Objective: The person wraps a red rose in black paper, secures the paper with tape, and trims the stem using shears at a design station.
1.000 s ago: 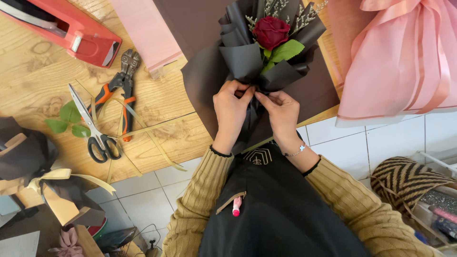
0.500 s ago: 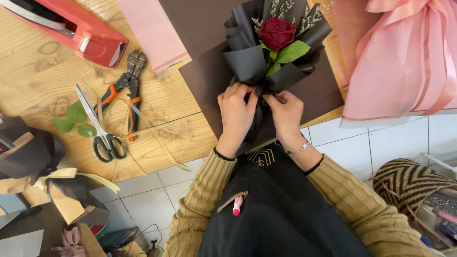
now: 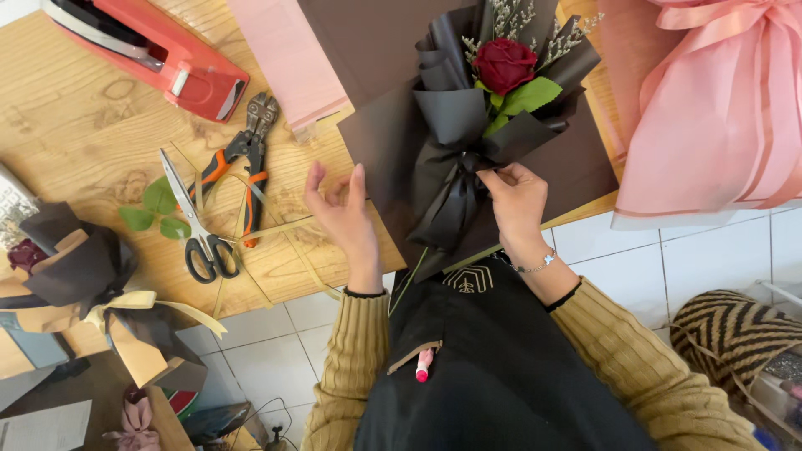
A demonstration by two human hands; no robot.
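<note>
A single red rose (image 3: 505, 63) with a green leaf and sprigs of small pale dried flowers sits wrapped in black paper as a small bouquet (image 3: 468, 142), its folds gathered at a narrow waist and the tail of the wrap hanging down over the near edge of the tabletop (image 3: 75, 142). The bouquet lies on a dark brown sheet (image 3: 376, 142) spread at the near edge, towards the right side.

The right hand (image 3: 518, 200) comes up from below, wrist bent, a thin bracelet on it; its grip is closed on the black paper at the gathered waist, thumb and fingertips pinching the folds. The left hand (image 3: 342, 213) hovers just left of the bouquet, palm turned up, fingers loosely curled and apart, holding nothing, over the edge of the brown sheet.

Further left on the wood lie scissors (image 3: 194, 219), orange-handled pliers (image 3: 242, 171), thin pale ribbon strands and a few green leaves. A red tape dispenser (image 3: 159, 58) stands near the far left corner. A pink-wrapped bundle (image 3: 718, 108) rests at the right edge.
</note>
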